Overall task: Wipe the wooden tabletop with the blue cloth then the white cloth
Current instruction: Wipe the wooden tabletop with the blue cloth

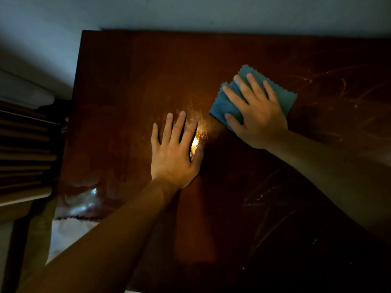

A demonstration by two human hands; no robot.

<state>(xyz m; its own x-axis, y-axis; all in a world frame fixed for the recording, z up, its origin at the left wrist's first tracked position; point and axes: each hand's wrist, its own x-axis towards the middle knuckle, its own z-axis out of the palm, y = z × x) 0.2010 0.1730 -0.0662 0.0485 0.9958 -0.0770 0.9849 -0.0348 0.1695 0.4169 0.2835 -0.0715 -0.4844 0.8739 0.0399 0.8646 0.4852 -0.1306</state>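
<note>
A dark reddish wooden tabletop point(131, 85) fills most of the view. The folded blue cloth point(224, 106) lies flat on it, right of centre. My right hand point(254, 115) presses on the cloth with straight, spread fingers. My left hand point(175, 153) rests flat on the bare wood at the centre, fingers spread, beside a bright glare spot. Dusty smear marks point(330, 89) streak the right part of the top. No white cloth is in view.
A pale wall point(211, 11) runs behind the table's far edge. Left of the table stands a dark slatted piece of furniture point(23, 157). Something pale point(69, 231) shows below the table's left front corner.
</note>
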